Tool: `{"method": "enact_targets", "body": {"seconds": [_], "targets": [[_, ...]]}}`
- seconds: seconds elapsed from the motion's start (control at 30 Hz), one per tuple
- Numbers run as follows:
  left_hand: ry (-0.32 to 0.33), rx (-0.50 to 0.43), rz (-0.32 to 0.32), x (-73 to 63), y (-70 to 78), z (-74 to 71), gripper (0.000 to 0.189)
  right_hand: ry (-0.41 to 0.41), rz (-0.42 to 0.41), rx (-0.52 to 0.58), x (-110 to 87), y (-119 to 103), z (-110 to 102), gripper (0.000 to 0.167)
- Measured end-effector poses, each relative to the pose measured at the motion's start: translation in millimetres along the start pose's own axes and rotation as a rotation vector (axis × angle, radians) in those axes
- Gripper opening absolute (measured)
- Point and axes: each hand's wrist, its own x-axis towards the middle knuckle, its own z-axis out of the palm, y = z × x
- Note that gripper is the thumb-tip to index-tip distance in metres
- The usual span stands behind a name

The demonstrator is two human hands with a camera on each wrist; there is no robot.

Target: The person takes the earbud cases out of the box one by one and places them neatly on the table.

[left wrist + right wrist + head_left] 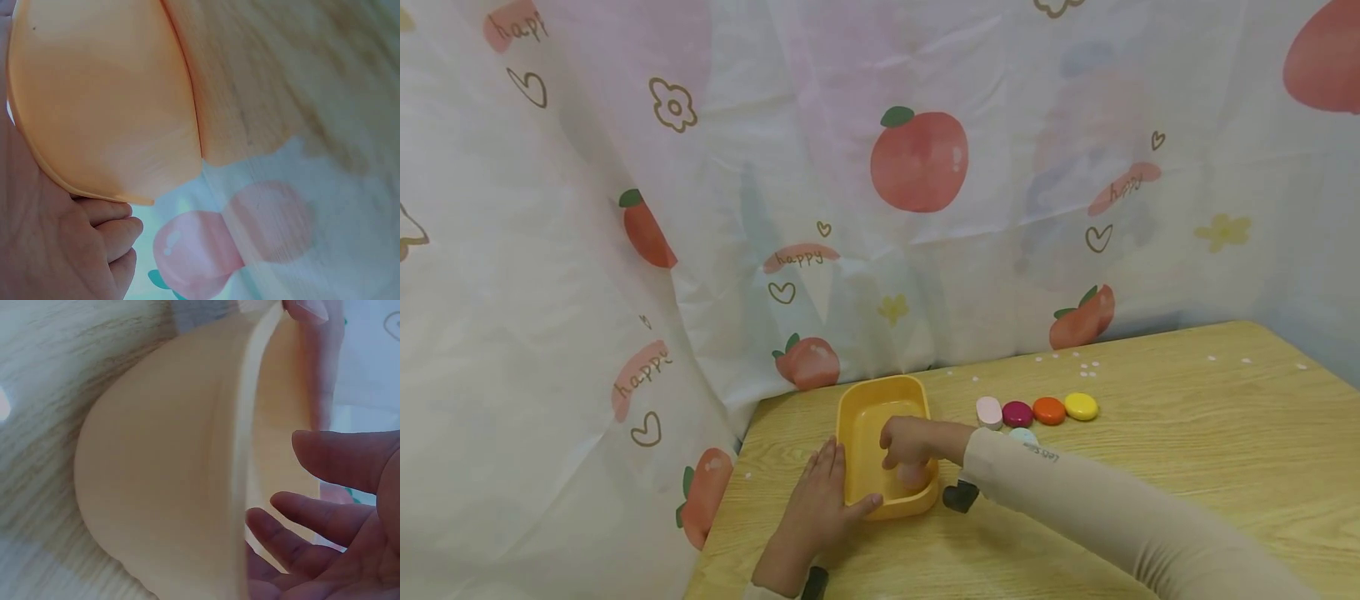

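A deep yellow tray [887, 507] with rounded corners lies on the table. My left hand [820, 504] holds its near left corner, with the fingers along the outer left wall and the thumb at the near rim; those fingers also show below the rim in the left wrist view. Inside the tray hangs my right hand [908, 440], reaching in over the right wall. Thumb and fingers [306, 515] are parted with nothing between them in the right wrist view. Below that hand, near the tray's front right corner, is a blurred pale pink rounded shape [913, 476].
Right of the tray stand glossy oval pieces: a pale pink one [989, 412], a magenta one [1017, 414], an orange one [1048, 410] and a yellow one [1081, 406]. My sleeve partly hides a pale blue one [1023, 436]. Behind the wooden table [1210, 433] hangs a fruit-print curtain [1000, 275].
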Motion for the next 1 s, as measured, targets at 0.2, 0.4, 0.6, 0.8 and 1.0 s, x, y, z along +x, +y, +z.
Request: {"method": "enact_targets", "body": {"seconds": [0.2, 0.4, 0.6, 0.8, 1.0], "targets": [[-0.006, -0.001, 0.001, -1.3, -1.3, -0.9, 0.105, -0.006, -0.016, 0.046, 0.9, 1.7, 8.6, 0.031], [0.002, -0.004, -0.001, -0.8, -1.3, -1.8, 0.107, -0.035, -0.004, 0.092, 3.8, 1.2, 13.0, 0.021], [0.004, 0.002, 0.006, 0.5, -0.8, -1.5, 0.108, -0.106, -0.008, 0.051, 2.4, -0.7, 14.9, 0.030], [-0.001, 0.000, 0.001, 0.4, 0.1, -1.5, 0.107, -0.142, 0.003, 0.080, 4.7, 1.2, 21.8, 0.035], [-0.003, -0.002, -0.004, 0.3, 0.1, -1.2, 0.107, -0.181, -0.017, 0.101, 7.9, 4.4, 22.7, 0.034]]}}
